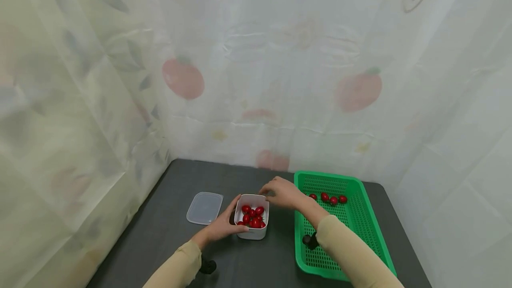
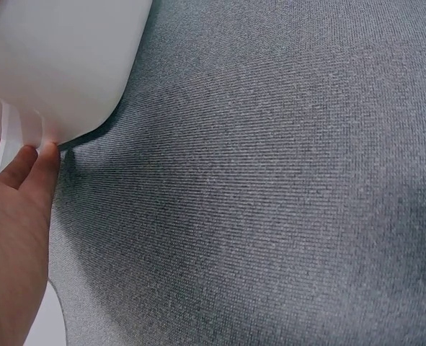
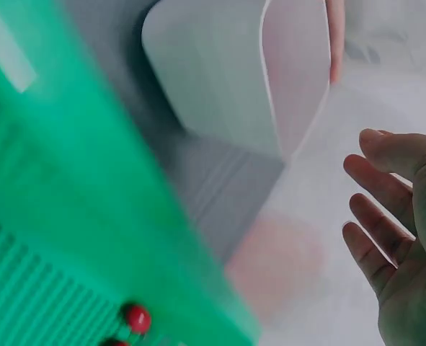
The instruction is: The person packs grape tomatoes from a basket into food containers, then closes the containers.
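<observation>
A square white container (image 1: 253, 234) stands on the dark table, with several red cherry tomatoes (image 1: 246, 208) inside. My left hand (image 1: 223, 226) grips it from the left, thumb along the near side and fingers at the far left. In the left wrist view, fingertips of that hand (image 2: 18, 216) touch the white wall (image 2: 61, 72). Just beside the container's far right rim is my right hand (image 1: 283, 193). Seen from the right wrist, this hand (image 3: 407, 216) has loosely bent, spread fingers, holds nothing and is apart from the container (image 3: 205, 72).
A green perforated basket (image 1: 378, 234) lies to the right, with several cherry tomatoes (image 1: 334, 200) near its far end; the right forearm crosses over it. A translucent lid (image 1: 205, 208) lies flat left of the container. Printed curtains (image 1: 280, 79) hang behind the table (image 1: 168, 234) and at both sides.
</observation>
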`<control>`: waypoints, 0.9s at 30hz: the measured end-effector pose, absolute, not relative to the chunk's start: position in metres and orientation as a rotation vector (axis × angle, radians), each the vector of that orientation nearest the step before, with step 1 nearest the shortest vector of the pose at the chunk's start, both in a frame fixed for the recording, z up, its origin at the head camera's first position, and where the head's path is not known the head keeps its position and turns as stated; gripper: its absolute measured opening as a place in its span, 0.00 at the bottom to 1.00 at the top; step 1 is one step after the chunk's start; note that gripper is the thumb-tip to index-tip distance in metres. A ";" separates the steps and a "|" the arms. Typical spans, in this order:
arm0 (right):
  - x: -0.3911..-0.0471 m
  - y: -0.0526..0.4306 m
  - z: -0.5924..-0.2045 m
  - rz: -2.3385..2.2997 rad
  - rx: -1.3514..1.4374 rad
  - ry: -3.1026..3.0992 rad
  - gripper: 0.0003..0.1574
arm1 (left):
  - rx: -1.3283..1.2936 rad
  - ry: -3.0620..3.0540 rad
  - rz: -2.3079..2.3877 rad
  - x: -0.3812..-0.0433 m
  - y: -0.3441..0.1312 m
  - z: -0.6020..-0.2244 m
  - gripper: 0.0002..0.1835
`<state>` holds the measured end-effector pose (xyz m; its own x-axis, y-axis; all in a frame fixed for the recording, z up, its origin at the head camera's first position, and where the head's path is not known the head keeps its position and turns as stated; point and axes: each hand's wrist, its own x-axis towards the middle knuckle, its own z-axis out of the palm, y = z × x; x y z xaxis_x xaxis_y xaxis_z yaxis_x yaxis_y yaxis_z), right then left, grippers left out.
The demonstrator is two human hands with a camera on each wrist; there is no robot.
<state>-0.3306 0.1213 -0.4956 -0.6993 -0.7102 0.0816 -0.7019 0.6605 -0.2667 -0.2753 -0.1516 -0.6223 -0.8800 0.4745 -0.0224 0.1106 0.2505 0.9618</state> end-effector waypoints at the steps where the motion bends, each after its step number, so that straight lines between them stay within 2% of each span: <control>1: -0.331 0.129 -0.493 -0.453 -1.190 2.844 0.15 | 0.539 2.225 1.667 -0.276 -0.152 -0.622 0.58; 14: -0.340 0.223 -0.490 -0.647 -0.880 2.907 0.17 | 0.513 2.275 1.642 -0.273 -0.156 -0.623 0.58; 27: -0.349 0.274 -0.516 -0.579 -0.625 2.987 0.21 | 0.494 2.297 1.628 -0.270 -0.159 -0.621 0.59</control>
